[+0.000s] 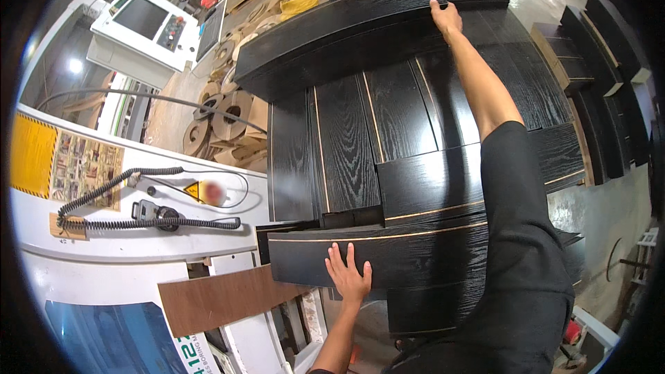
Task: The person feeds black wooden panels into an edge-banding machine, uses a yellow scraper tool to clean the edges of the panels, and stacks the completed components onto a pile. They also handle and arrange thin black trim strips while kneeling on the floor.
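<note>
My left hand (348, 275) lies with its fingers spread on the side of a long black wood-grain board (409, 256) in the near stack, which has a thin pale line along its top edge. My right arm reaches far forward. At the far end of the stacks, my right hand (447, 19) is bent over the right end of a black board (339, 31) that tops a raised pile. Its fingertips are partly hidden there. Between the hands lie several more black panels (346, 142) with pale edge lines.
A white machine (228, 235) stands at left with a coiled cable (118, 183) and a brown board (228, 299). Beyond it are a control panel with a screen (140, 16) and cardboard rolls (232, 107) on the floor. More dark panels (596, 97) stand at right.
</note>
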Motion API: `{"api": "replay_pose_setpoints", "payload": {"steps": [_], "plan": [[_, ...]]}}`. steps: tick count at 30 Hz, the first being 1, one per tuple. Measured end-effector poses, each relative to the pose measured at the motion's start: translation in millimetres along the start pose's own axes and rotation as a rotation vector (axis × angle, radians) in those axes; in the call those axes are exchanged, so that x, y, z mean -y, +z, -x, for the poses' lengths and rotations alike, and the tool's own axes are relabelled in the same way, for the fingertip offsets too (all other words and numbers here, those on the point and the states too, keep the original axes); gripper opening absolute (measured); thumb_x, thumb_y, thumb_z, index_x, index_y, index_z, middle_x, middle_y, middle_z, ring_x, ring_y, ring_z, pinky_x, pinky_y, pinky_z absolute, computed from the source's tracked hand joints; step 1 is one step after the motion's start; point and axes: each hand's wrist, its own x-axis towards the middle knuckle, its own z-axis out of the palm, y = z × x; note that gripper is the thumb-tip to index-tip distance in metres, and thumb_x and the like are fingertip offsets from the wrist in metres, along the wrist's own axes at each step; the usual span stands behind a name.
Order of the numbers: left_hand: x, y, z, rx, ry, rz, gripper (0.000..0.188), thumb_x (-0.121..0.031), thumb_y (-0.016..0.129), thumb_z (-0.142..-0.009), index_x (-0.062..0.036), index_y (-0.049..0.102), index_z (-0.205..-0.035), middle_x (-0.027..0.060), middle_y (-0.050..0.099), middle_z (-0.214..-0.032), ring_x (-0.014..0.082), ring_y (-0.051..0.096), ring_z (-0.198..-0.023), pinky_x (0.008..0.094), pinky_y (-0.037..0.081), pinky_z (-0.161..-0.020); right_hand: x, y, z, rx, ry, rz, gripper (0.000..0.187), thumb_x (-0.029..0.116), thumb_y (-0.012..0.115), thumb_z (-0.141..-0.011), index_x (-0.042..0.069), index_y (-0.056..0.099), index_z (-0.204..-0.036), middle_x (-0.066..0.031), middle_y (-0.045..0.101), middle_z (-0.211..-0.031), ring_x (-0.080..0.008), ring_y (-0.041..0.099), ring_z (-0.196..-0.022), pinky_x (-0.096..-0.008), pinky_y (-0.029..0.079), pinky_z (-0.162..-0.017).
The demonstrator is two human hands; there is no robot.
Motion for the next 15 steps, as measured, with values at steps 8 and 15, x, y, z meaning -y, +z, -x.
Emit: {"api": "replay_pose_setpoints", "payload": {"steps": [8, 15], "plan": [[-3.3, -0.2, 3.6, -0.006, -0.004, 0.008, 0.069, -0.037, 0.060, -0.093, -0.0082, 0.044, -0.154, 0.0277, 0.026, -0.164, 0.0469, 0.025, -0.151, 0.0611, 0.017, -0.122, -8.0, -32.4, 61.8, 0.051, -0.093, -0.006, 0.065, 0.055, 0.071, -0.081, -0.003, 0.074, -0.111, -0.0305, 0.070, -0.119, -0.0461, 0.066, -0.116, -0.0465, 0.050, -0.101], [2.4, -0.9, -6.3, -0.017, 0.026, 0.054, 0.071, -0.040, 0.061, -0.094, -0.0119, 0.043, -0.156, 0.0262, 0.025, -0.165, 0.0462, 0.024, -0.152, 0.0603, 0.016, -0.123, -28.8, -60.3, 27.0, 0.726, 0.530, -0.404, 0.057, 0.068, 0.079, -0.074, 0.015, 0.063, -0.084, 0.0038, 0.040, -0.054, -0.0154, 0.041, -0.050, -0.0443, 0.045, -0.071]]}}
